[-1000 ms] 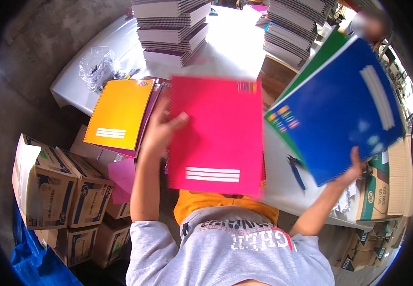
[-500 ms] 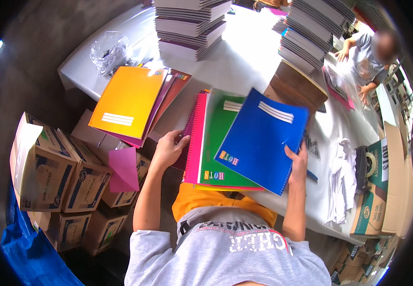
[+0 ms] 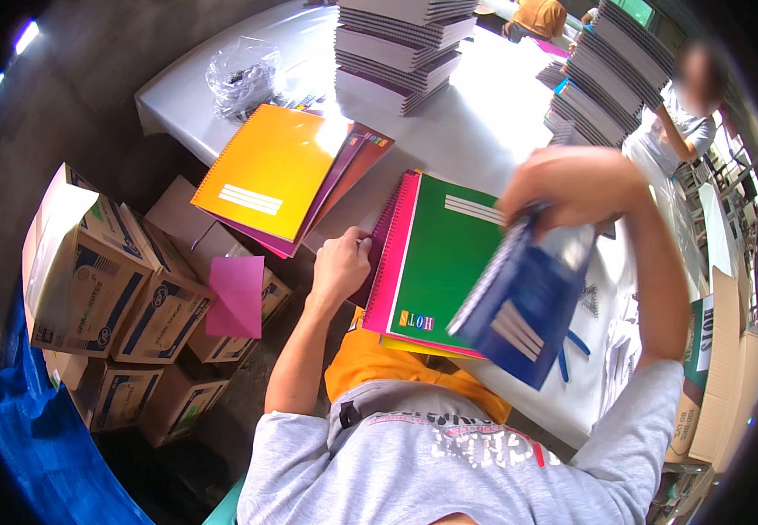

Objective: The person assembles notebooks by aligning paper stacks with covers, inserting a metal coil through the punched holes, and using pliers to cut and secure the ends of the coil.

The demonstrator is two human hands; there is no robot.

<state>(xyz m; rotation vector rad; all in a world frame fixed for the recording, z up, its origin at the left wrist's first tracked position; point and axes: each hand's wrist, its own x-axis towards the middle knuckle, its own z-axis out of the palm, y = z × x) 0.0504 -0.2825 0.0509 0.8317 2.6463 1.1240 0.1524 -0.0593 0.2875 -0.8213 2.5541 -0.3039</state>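
Note:
My right hand (image 3: 576,188), blurred by motion, is closed on the spiral edge of a blue notebook (image 3: 519,324), which hangs tilted over the right side of a notebook stack. On top of that stack is a green notebook (image 3: 444,254), with a pink notebook (image 3: 382,289) and yellow edges showing under it. At the stack's left, my left hand (image 3: 342,265) closes its fingers on the edge of a dark purple notebook (image 3: 385,229). Farther left, a yellow notebook (image 3: 265,175) tops a fanned pile with purple and brown-red covers beneath.
Tall notebook stacks (image 3: 401,66) rise at the back. A clear plastic bag (image 3: 243,74) lies at the far left. A two-handled blue tool (image 3: 571,352) lies at the right. Cardboard boxes (image 3: 99,289) stand left, below the table; another person (image 3: 689,122) works at far right.
My right hand has moved up and over, swinging the blue notebook round and tilting it steeply, uncovering more of the green one. My left hand stays at the stack's left edge. The view has shifted.

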